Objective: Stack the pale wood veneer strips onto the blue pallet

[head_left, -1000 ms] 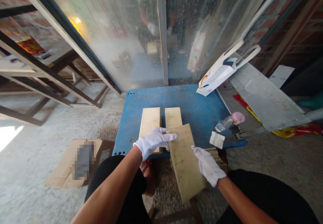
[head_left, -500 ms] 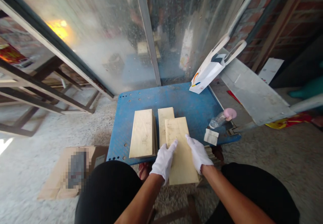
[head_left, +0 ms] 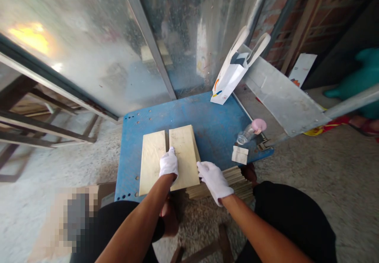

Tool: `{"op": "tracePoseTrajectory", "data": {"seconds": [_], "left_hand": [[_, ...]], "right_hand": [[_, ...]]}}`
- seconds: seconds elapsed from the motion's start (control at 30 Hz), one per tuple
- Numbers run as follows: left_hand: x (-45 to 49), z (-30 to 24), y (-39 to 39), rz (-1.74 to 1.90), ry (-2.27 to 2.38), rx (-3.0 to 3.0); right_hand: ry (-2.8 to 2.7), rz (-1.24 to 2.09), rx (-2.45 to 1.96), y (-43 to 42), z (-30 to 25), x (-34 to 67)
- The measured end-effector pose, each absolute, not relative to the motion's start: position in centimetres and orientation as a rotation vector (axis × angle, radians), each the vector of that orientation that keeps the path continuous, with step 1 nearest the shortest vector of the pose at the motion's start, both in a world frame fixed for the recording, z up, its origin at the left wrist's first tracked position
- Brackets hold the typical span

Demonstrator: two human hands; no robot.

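A pale, cream-coloured rectangular board (head_left: 185,152) lies on the blue table, over another like it whose edge shows on the right. My left hand (head_left: 169,163), in a white glove, is closed at its left edge, beside the neighbouring stack of boards (head_left: 152,158). My right hand (head_left: 213,180), also gloved in white, has its fingertips at the right edge near the front corner. The fingers under and behind the edges are partly hidden. Below the table's front edge, near my right hand, sits a pile of similar boards (head_left: 235,178).
The blue table (head_left: 183,111) has a white paper bag (head_left: 229,79) at its back right. A clear bottle with a pink cap (head_left: 248,132) and a small white packet (head_left: 239,155) are at the right. A cardboard box (head_left: 97,194) is on the floor at left; a glazed partition stands behind.
Both hands have carried the board forward and left, from above the table's front edge down onto the board beside the left stack. The camera view has shifted too.
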State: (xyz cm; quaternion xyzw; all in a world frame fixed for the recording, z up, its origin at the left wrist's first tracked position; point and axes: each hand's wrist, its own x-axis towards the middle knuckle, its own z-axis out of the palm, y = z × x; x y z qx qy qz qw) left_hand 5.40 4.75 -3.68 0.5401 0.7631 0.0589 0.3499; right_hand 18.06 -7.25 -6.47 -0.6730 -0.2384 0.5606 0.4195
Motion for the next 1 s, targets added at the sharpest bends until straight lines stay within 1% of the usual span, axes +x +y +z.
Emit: {"op": "tracePoseTrajectory", "data": {"seconds": [0.4, 0.77, 1.0], "left_hand": [[7.4, -6.6, 8.1, 0.185, 2.025, 1.380], [8.0, -8.5, 6.8, 0.405, 2.088, 1.309], [8.1, -9.0, 6.4, 0.333, 2.142, 1.367]], "right_hand": [[-0.738, 1.487, -1.679, -7.2, -2.0, 17.5], [-0.866, 1.491, -1.740, -7.3, -0.3, 17.1], [-0.882, 1.519, -1.773, -7.4, 0.5, 17.0]]}}
